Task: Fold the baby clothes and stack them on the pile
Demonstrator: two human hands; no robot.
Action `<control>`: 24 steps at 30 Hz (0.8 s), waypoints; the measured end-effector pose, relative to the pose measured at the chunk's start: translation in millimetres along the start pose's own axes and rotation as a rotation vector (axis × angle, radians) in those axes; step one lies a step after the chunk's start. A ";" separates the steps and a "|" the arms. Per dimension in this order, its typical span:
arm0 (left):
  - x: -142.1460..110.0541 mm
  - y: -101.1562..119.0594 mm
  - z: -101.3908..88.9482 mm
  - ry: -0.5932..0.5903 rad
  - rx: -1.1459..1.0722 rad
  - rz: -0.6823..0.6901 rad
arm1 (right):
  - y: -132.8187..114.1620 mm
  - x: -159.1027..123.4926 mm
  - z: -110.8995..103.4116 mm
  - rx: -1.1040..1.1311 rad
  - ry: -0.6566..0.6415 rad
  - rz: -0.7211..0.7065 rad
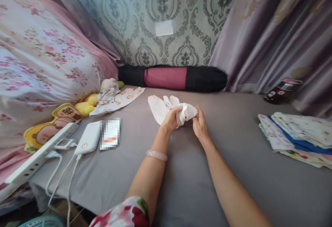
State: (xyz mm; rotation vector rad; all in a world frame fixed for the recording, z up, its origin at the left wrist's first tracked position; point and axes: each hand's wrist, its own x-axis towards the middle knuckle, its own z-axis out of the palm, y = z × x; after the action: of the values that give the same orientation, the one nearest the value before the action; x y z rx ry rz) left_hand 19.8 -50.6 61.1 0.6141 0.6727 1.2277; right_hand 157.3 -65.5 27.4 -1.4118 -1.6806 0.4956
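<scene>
A pair of white socks (160, 107) lies on the grey bed sheet (233, 171) in the middle of the view, bunched up at the right end. My left hand (171, 119) is closed around the bunched part from the left. From the right, my right hand (199, 125) pinches the same bunch with its fingertips. A pale bangle sits on my left wrist. The sock toes point away to the upper left, lying flat.
A folded stack of printed cloths (298, 137) lies at the right. A power strip (38, 154), a white power bank (88, 140) with cables and a small packet (110, 133) sit at the left. A black-and-pink bolster (171, 76) lies along the wall. A floral quilt (38, 68) is piled at the left.
</scene>
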 end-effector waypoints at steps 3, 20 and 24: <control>-3.0 -6.8 -0.2 0.051 0.012 -0.038 | 4.1 4.3 -3.9 0.093 -0.005 -0.047; -24.6 -11.9 -0.1 -0.056 0.136 0.098 | -61.9 6.9 -123.8 -0.316 0.212 -0.127; -24.6 -16.5 1.3 -0.093 0.262 0.065 | -51.2 5.0 -129.6 -0.517 -0.025 -0.068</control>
State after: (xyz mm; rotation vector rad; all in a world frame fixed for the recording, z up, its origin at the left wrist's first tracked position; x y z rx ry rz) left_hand 26.3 -78.3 53.0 0.9119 0.7461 1.1721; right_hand 231.5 -103.7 139.0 -1.7026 -1.9566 0.0328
